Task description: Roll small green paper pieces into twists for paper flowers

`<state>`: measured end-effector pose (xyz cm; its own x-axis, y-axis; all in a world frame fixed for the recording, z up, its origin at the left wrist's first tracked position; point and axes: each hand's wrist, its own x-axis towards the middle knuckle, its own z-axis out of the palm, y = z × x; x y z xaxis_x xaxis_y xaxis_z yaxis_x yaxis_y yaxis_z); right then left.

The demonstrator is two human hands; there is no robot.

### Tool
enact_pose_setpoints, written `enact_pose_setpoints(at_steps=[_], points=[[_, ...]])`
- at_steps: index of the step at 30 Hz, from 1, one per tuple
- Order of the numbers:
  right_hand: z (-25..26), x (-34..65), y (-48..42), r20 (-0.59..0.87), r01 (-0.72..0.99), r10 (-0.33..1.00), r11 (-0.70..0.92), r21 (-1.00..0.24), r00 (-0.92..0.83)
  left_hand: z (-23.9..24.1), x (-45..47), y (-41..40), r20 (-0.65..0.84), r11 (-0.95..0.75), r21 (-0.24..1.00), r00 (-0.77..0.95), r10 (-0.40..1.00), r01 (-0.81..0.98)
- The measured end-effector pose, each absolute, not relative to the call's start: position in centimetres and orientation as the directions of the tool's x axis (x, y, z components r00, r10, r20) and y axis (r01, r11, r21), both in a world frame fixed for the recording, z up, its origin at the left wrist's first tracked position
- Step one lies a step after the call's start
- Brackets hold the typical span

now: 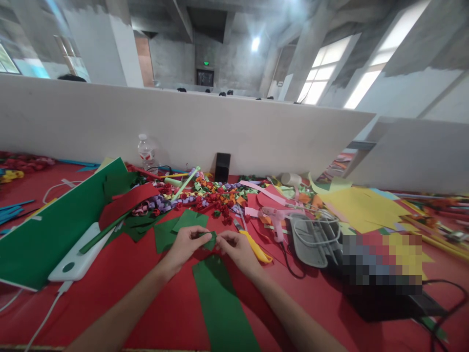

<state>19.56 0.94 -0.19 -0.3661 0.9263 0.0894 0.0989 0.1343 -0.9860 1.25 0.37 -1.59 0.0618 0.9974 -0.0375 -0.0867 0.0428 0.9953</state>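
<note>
My left hand (186, 244) and my right hand (236, 247) meet over the red table (157, 313). Both pinch a small piece of green paper (210, 240) between thumb and fingers, one hand at each end. Directly below the hands a long green paper strip (223, 308) lies on the table and runs toward me. Yellow-handled scissors (256, 247) lie just right of my right hand. Cut green paper pieces (176, 227) lie just beyond my left hand.
A big green sheet (51, 230) and a white flat device (78, 256) with a cable lie at left. Several small rolled paper flowers (205, 195) are heaped behind. A water bottle (146, 152) and a phone (222, 167) stand by the partition. Yellow sheets (361, 208) and a grey tray (317, 239) sit right.
</note>
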Motion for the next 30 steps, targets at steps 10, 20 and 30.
enact_pose_setpoints(at_steps=[10,20,30], points=[[-0.81,19.13,0.76,0.109,0.078,0.939,0.142,-0.987,-0.325,-1.64,1.55,0.25,0.062,-0.061,0.998,0.037,0.997,-0.029],[-0.61,19.02,0.49,0.172,0.104,0.955,0.202,-0.974,-0.243,-1.32,2.06,-0.14,0.012,0.002,0.994,0.129,0.992,-0.105],[-0.97,18.88,0.8,0.171,0.103,0.954,0.201,-0.974,-0.247,-1.04,2.03,-0.35,-0.067,0.096,0.979,0.164,0.984,-0.177]])
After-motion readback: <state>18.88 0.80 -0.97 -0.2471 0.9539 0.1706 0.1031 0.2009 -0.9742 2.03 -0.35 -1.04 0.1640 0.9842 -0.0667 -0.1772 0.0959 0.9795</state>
